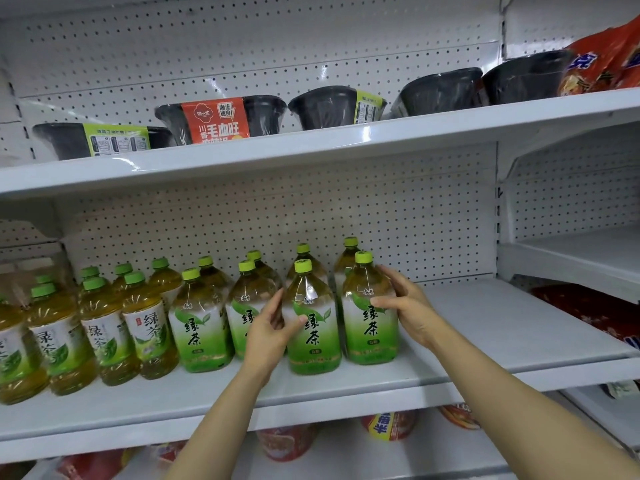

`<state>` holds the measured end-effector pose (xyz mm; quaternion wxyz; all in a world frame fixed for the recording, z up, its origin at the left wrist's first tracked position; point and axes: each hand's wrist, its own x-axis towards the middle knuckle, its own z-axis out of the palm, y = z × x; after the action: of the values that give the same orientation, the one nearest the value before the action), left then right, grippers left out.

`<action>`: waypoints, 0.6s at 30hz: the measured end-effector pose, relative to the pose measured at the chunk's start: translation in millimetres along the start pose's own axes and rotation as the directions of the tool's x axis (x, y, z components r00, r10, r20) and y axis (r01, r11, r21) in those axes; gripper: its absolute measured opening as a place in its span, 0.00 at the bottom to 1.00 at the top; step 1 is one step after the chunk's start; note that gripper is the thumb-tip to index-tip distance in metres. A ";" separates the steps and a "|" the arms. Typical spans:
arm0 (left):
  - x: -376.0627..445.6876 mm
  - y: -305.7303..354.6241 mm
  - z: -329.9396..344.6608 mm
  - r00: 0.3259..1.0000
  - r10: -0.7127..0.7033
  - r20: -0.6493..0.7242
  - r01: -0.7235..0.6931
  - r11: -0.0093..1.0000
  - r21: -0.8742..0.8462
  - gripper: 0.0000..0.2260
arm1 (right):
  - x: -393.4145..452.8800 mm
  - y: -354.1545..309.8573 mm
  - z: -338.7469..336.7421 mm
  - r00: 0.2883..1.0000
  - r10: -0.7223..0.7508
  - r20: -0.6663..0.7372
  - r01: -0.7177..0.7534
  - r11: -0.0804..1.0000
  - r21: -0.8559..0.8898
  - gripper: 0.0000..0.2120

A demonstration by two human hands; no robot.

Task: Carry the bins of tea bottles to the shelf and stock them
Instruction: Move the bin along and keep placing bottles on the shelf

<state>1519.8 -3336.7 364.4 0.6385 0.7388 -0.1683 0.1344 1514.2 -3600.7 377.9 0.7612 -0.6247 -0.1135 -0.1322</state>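
I have both hands on full green tea bottles on the middle shelf (485, 327): left hand (268, 336) fingers wrap one bottle (313, 327), right hand (408, 308) fingers curl round its neighbour (369, 317); they look heavy, slick, best gripped mid-body

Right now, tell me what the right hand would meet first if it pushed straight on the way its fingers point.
The right hand already grips the rightmost front tea bottle. Its fingers point up and left, so it would press into that bottle, probably nudging it toward the neighbouring bottle that the left hand holds.
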 end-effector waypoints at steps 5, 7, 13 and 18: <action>-17.6 -3.2 41.8 0.951 0.118 -0.287 -0.037 0.962 0.272 0.45 | -22.5 17.3 29.8 0.908 -0.243 -0.341 0.125 0.934 -0.335 0.44; -23.0 1.7 61.2 0.929 0.144 -0.341 0.002 0.919 0.394 0.53 | -29.9 29.5 43.1 0.854 -0.317 -0.412 0.074 0.858 -0.508 0.51; -20.7 1.6 86.4 0.881 0.141 -0.451 0.117 0.859 0.498 0.56 | -41.1 55.5 60.6 0.846 -0.366 -0.387 0.025 0.753 -0.658 0.60; -11.5 -6.4 83.0 0.864 0.168 -0.475 0.093 0.874 0.477 0.53 | -39.5 54.1 55.5 0.858 -0.338 -0.388 -0.005 0.748 -0.664 0.60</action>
<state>1510.7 -3417.0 341.6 0.4515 0.8103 0.0280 0.3725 1495.2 -3533.9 325.5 0.4878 -0.7799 0.0759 -0.3847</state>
